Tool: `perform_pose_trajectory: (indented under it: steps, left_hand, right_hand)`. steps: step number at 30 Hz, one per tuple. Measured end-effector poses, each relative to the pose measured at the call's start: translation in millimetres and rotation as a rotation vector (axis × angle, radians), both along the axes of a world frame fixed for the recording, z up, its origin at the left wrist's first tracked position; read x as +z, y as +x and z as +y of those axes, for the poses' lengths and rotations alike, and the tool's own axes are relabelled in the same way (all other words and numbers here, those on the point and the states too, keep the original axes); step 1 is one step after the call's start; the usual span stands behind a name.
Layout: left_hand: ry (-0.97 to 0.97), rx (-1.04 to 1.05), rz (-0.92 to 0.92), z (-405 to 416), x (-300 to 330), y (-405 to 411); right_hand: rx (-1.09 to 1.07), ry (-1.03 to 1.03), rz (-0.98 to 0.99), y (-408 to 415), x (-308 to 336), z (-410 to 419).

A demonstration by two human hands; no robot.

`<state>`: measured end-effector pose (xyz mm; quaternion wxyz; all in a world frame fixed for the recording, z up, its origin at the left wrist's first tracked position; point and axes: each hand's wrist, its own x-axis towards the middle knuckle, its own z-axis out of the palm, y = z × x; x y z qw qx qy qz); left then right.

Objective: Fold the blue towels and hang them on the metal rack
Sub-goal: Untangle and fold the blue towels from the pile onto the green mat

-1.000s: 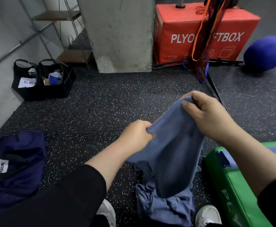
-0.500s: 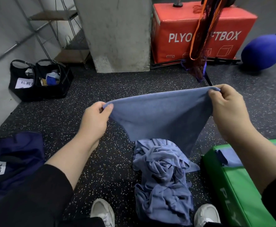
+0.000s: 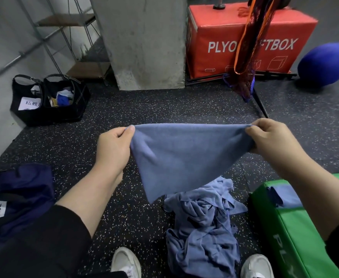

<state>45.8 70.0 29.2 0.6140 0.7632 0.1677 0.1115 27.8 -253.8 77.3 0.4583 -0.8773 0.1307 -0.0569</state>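
Green box point(image 3: 297, 233) cut off at right.

One head-worn camera, looking forward and steeply down.

The single wide view sits at the person's head, close above both forearms, so the left hand point(image 3: 112, 146) and right hand point(image 3: 273, 139) fill the middle and the shoes point(image 3: 125, 261) show at the bottom edge. It faces across the speckled floor point(image 3: 164, 105) toward a concrete pillar point(image 3: 144, 41) and a red box point(image 3: 245, 37) further off. Straight lines bend near the edges. There is no second view.
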Motion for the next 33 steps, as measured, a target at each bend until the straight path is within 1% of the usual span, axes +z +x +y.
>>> perform_pose_trajectory:
  steps: [2, 4, 6, 8, 12, 14, 17, 22, 25, 28, 30, 31, 33]
  left_hand:
    - [-0.085, 0.012, 0.064, -6, -5, -1]
    - [-0.152, 0.009, 0.115, -14, -9, -4]
    - [-0.152, -0.002, 0.115, -25, -10, -7]
    - [-0.107, -0.033, 0.075, -38, -5, -12]
    - [0.142, -0.184, -0.022, -68, 6, -28]
    - [0.176, -0.239, -0.045, -78, 11, -35]
    - [0.219, -0.243, -0.074, -92, 17, -45]
    - [0.365, -0.215, -0.194, -99, 10, -48]
    - [0.443, -0.203, -0.229, -98, 7, -47]
    - [0.479, -0.224, -0.245, -98, 4, -46]
    - [0.543, -0.295, -0.251, -101, 5, -48]
    - [0.567, -0.361, -0.223, -103, 4, -49]
    - [0.556, -0.515, -0.153, -107, 5, -52]
  right_hand:
    - [0.033, 0.101, 0.064, -2, -3, 6]
    - [0.084, 0.141, 0.126, -2, -9, 12]
    - [0.132, 0.191, 0.168, -5, -13, 22]
    - [0.167, 0.284, 0.196, -6, -17, 32]
    - [0.177, 0.518, 0.23, -13, -19, 59]
    - [0.162, 0.591, 0.235, -16, -19, 69]
    - [0.192, 0.673, 0.249, -19, -18, 81]
    - [0.249, 0.75, 0.234, -21, -18, 90]
    - [0.258, 0.762, 0.248, -20, -19, 91]
    - [0.255, 0.806, 0.298, -17, -23, 90]
    - [0.245, 0.856, 0.317, -17, -24, 90]
    - [0.248, 0.85, 0.31, -18, -24, 89]
    - [0.241, 0.755, 0.26, -16, -25, 84]
